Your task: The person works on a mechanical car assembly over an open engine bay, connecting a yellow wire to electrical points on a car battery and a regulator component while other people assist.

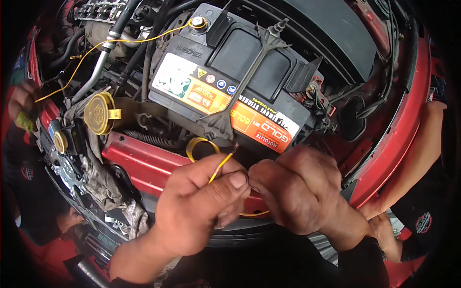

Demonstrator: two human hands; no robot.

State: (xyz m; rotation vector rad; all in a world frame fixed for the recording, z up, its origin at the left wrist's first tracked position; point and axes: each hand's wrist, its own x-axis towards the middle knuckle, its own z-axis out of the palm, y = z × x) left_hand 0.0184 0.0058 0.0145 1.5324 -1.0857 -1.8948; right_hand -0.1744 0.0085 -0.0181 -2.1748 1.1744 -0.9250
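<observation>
My left hand point(197, 201) is closed on a thin yellow wire point(221, 167), whose bared copper tip sticks up above my thumb. My right hand point(300, 192) is pinched right beside it, fingertips meeting those of my left hand; what they hold is too small to make out. A yellow loop point(191, 149) shows behind my left fingers. Above both hands sits a large dark battery point(249, 48) with an orange label and a metal hold-down bracket point(254, 69). Another stretch of yellow wire point(91, 48) runs from the battery's left terminal point(198, 22) across the engine bay.
The red front body panel point(139, 161) crosses behind my hands. A yellow reservoir cap point(98, 114), engine parts point(103, 14) and a grey rag point(103, 192) lie to the left. Co-workers' hands appear at the left edge point(21, 101) and at the right, with a forearm point(415, 163) on the fender.
</observation>
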